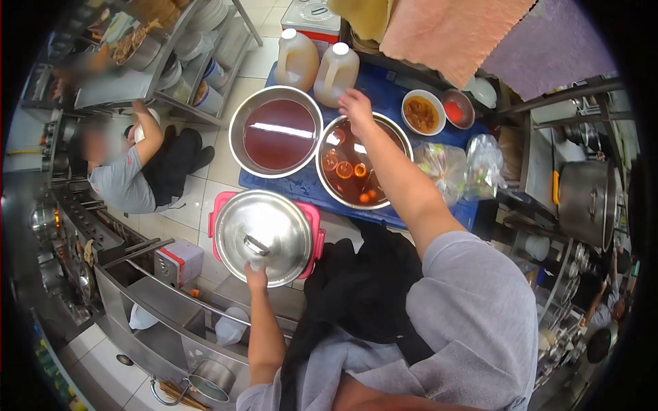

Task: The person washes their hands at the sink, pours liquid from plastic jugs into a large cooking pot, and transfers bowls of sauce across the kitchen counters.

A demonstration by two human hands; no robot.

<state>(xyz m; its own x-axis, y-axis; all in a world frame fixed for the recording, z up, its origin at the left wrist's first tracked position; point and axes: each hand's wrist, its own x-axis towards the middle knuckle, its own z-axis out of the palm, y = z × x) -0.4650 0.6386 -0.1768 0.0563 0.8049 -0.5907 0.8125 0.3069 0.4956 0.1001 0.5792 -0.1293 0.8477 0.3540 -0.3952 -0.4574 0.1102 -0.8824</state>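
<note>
My left hand (256, 274) is closed at the handle of a round metal lid (277, 219), which lies over a pink container (317, 233). My right hand (355, 108) reaches over the back of a metal pot (404, 130) of dark liquid with citrus slices and small orange pieces. Its fingers are apart, near a plastic jug (334, 77) of brownish liquid, and I cannot tell whether they touch it. Left of that pot stands another metal pot (236, 140) of reddish liquid. A second jug (296, 63) stands behind it.
A blue table (274, 183) bears the pots, a white bowl (423, 111) of brown food, a smaller bowl (458, 108) with something red, and clear plastic bags (442, 164). A person (127, 175) crouches at the left by metal shelves. Cloths (452, 34) hang at the top right.
</note>
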